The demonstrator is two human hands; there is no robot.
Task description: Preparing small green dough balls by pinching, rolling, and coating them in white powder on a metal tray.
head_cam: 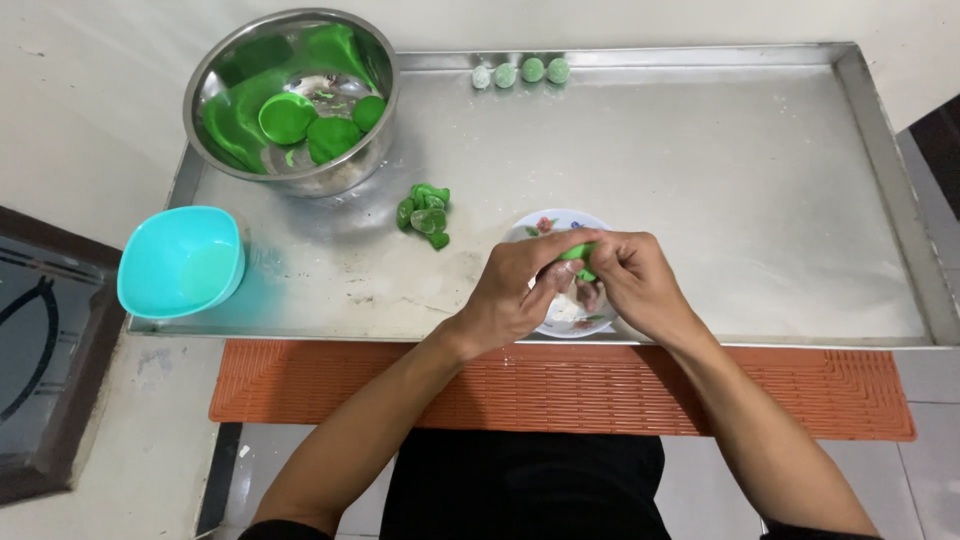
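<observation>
Both hands meet over a small round white plate with painted flowers [560, 222], and the fingers pinch a little lump of soft green dough [580, 255] between them. The left hand [515, 290] curls its fingers around one side, and the right hand [630, 280] closes on the other. Just past the left fingers lies a small heap of green dough bits [425, 213]. Farther off sits a shiny round metal bowl [215, 75] and a light blue plastic bowl [150, 265], all on a big flat metal tray [750, 200].
</observation>
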